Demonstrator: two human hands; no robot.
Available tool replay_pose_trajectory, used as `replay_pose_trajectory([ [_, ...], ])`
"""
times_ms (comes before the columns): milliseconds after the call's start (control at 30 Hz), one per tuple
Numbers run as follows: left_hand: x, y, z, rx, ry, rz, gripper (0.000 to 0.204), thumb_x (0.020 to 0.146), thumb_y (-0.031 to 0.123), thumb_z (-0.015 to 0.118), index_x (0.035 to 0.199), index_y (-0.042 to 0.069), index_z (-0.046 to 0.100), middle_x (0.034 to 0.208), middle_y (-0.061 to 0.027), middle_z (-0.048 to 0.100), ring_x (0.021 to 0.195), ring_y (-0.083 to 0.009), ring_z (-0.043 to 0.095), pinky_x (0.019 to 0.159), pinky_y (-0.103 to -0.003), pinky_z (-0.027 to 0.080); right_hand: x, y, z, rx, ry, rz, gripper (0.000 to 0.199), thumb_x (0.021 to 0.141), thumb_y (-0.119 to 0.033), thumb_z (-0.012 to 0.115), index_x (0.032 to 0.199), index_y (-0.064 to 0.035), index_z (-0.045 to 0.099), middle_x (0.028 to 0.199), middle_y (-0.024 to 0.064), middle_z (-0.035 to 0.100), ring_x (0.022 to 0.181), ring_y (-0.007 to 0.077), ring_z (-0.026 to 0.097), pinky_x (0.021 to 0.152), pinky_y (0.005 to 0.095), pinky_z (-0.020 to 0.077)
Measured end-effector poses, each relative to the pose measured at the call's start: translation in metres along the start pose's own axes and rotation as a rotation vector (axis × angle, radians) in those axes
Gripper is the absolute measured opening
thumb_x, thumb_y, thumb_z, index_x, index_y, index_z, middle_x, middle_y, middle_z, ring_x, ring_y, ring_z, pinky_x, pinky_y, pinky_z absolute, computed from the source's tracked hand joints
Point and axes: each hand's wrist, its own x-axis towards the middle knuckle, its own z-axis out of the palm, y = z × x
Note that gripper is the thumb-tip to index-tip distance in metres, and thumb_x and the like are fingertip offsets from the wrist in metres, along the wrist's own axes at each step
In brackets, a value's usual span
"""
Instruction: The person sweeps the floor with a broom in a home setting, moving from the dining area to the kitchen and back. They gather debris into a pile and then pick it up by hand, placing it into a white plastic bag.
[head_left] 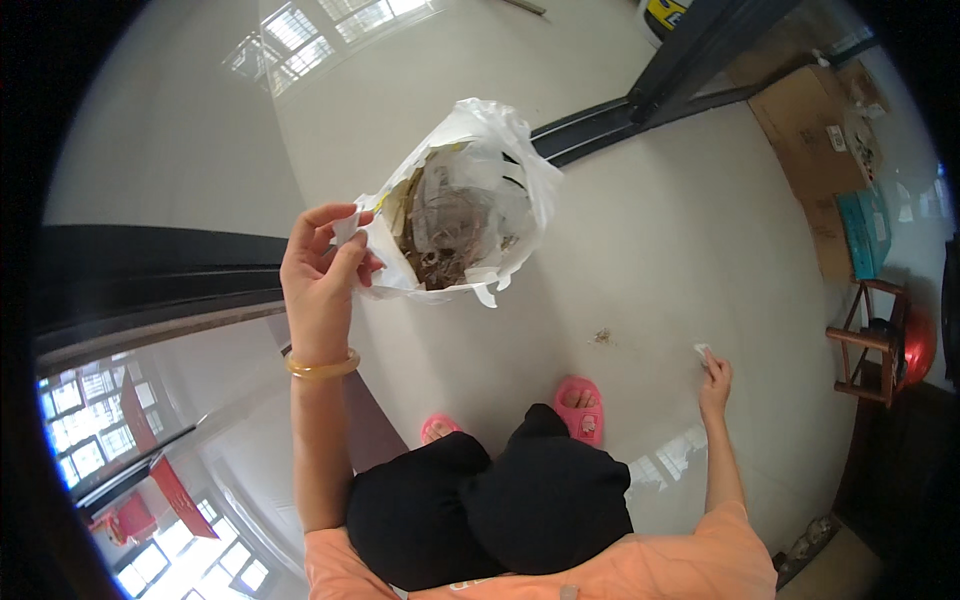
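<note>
My left hand (328,262), with a yellowish bangle (322,366) on its wrist, pinches the near left rim of a white plastic bag (540,190). The bag hangs with its mouth open toward me. Inside it lie brown dry debris (440,262) and crumpled clear plastic (475,190). Out to the right, my right hand (715,383) has its fingers closed on a small crumpled white scrap (702,350), which looks like tissue. A small patch of brownish debris (602,337) sits on the floor between the bag and that hand.
A dark door track (590,130) crosses the pale tiled floor (640,240). Cardboard boxes (808,125), a teal box (865,232) and a small wooden stool (862,345) with something red beside it line the right side. My feet wear pink slippers (580,410).
</note>
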Motion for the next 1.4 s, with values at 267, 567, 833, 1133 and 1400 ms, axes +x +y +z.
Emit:
replay_pose_trajectory([
  [267,-0.001,-0.003,-0.001,-0.009,-0.023,0.005,0.023,0.081,-0.002,0.051,0.103,-0.001,0.051,0.099,-0.0132,0.060,0.063,-0.0099,0.057,0.054,-0.020,0.043,-0.021,0.017,0.076,-0.023,0.235,0.164,0.055,0.080,0.003,0.046,0.132,-0.0142,0.043,0.098,0.0092,0.047,0.086,0.0210,0.048,0.082,0.0292,0.0401],
  [567,-0.004,-0.002,-0.008,-0.045,-0.013,-0.015,0.023,0.080,-0.003,0.051,0.103,0.000,0.051,0.100,-0.0128,0.059,0.063,-0.0103,0.057,0.056,-0.020,0.044,0.003,-0.142,0.118,0.501,-0.334,0.102,0.068,0.075,0.007,0.050,0.138,-0.0061,0.028,0.110,0.0105,0.040,0.087,0.0194,0.050,0.082,0.0265,0.0433],
  [833,-0.005,-0.003,-0.009,-0.013,-0.046,0.002,0.023,0.083,0.002,0.053,0.105,0.002,0.052,0.101,-0.0112,0.060,0.064,-0.0072,0.053,0.057,-0.019,0.044,0.018,-0.148,0.122,0.395,-0.494,-0.082,0.071,0.071,0.008,0.056,0.136,-0.0067,0.033,0.107,0.0091,0.039,0.090,0.0193,0.052,0.079,0.0281,0.0462],
  [1133,-0.006,-0.002,-0.011,-0.018,-0.040,0.007,0.023,0.082,0.002,0.054,0.105,0.003,0.052,0.100,-0.0100,0.061,0.063,-0.0068,0.053,0.056,-0.018,0.044,0.015,-0.176,0.118,0.063,-0.317,-0.161,0.063,0.065,-0.010,0.074,0.124,-0.0116,0.052,0.096,0.0084,0.051,0.084,0.0234,0.054,0.071,0.0321,0.0469],
  [1400,-0.005,0.000,-0.007,-0.033,-0.029,-0.010,0.021,0.081,-0.003,0.052,0.102,0.000,0.051,0.098,-0.0110,0.060,0.062,-0.0091,0.055,0.055,-0.020,0.043,0.013,-0.172,0.148,0.095,0.138,-0.263,0.031,0.070,-0.012,0.069,0.100,-0.0094,0.065,0.089,0.0058,0.056,0.079,0.0217,0.056,0.068,0.0332,0.0463],
])
